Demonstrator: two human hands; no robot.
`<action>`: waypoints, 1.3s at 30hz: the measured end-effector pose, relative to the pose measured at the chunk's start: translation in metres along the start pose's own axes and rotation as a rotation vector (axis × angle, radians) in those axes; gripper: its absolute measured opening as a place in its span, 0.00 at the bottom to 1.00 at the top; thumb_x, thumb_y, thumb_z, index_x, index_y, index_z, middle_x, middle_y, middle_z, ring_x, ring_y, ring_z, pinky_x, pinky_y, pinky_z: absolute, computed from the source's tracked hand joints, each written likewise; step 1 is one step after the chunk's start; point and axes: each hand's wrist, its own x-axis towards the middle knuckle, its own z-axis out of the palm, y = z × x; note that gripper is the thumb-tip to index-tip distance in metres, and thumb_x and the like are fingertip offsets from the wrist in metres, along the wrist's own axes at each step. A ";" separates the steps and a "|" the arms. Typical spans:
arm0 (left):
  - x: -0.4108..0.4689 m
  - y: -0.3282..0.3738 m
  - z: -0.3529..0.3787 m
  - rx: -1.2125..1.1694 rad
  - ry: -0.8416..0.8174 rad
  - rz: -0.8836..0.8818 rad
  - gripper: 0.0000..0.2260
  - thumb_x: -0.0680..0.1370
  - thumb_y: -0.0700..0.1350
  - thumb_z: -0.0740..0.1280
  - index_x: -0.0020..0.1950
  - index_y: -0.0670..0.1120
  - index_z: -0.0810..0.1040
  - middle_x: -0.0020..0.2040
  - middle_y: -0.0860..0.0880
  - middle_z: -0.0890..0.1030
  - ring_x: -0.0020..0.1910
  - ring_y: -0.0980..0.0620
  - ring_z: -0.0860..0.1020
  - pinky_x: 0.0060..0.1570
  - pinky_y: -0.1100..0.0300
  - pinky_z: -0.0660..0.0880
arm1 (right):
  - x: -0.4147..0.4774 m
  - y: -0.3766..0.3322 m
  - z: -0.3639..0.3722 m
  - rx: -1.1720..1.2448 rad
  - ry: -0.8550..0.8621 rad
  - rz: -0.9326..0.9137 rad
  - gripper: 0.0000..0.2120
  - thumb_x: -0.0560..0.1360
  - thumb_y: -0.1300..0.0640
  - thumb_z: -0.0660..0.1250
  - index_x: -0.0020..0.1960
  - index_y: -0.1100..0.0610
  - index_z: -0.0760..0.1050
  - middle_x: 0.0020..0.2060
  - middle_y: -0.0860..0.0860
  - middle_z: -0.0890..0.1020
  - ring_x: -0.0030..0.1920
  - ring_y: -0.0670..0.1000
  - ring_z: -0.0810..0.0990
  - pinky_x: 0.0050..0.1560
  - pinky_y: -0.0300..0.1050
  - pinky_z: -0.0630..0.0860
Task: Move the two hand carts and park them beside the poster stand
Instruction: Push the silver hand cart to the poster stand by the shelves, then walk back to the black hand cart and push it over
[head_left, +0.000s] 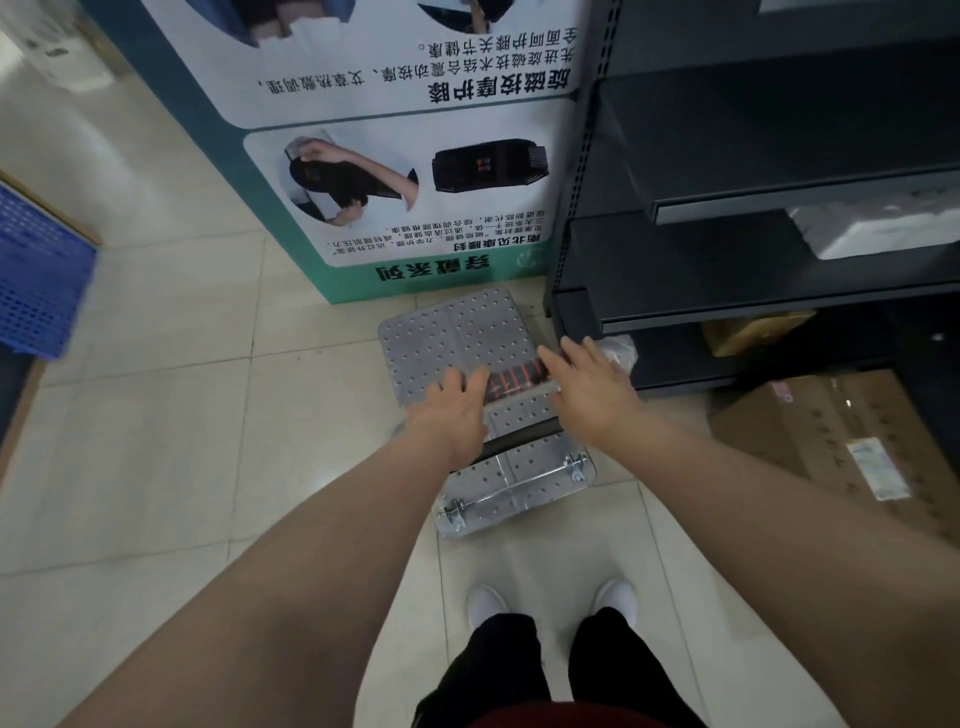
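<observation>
1. Soft, even indoor light – pale floor tiles (156, 415) bright, dark shelving (779, 156) dim.
2. Motion blur smears the blue crate (36, 280) at the left edge.
3. Wide-angle bending toward corners.

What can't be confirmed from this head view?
- Second hand cart: none in view; only one hand cart shows.
- Grip: left hand and right hand cover the handle; closure unclear.
- Poster stand: top cut off by the frame edge.
- Blue crate: blurred, cropped at left.
</observation>
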 end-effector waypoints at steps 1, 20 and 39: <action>0.000 -0.003 0.000 -0.021 -0.012 0.017 0.30 0.77 0.49 0.64 0.74 0.54 0.51 0.68 0.44 0.63 0.62 0.40 0.68 0.57 0.38 0.71 | 0.000 -0.001 0.001 -0.006 0.006 0.003 0.30 0.79 0.55 0.58 0.77 0.48 0.49 0.78 0.52 0.51 0.78 0.57 0.44 0.74 0.61 0.48; -0.062 -0.009 0.000 -0.139 0.166 -0.212 0.24 0.78 0.46 0.63 0.73 0.47 0.61 0.69 0.44 0.65 0.66 0.42 0.65 0.61 0.43 0.70 | -0.027 -0.029 -0.002 -0.129 0.007 -0.356 0.28 0.77 0.61 0.58 0.75 0.51 0.56 0.78 0.53 0.52 0.78 0.54 0.47 0.75 0.57 0.43; -0.350 0.112 0.156 -0.533 -0.056 -1.112 0.20 0.80 0.50 0.60 0.72 0.48 0.66 0.70 0.43 0.66 0.69 0.41 0.62 0.63 0.44 0.68 | -0.186 -0.071 0.069 -0.604 -0.448 -1.239 0.22 0.79 0.53 0.57 0.71 0.56 0.62 0.71 0.55 0.64 0.72 0.56 0.60 0.68 0.54 0.61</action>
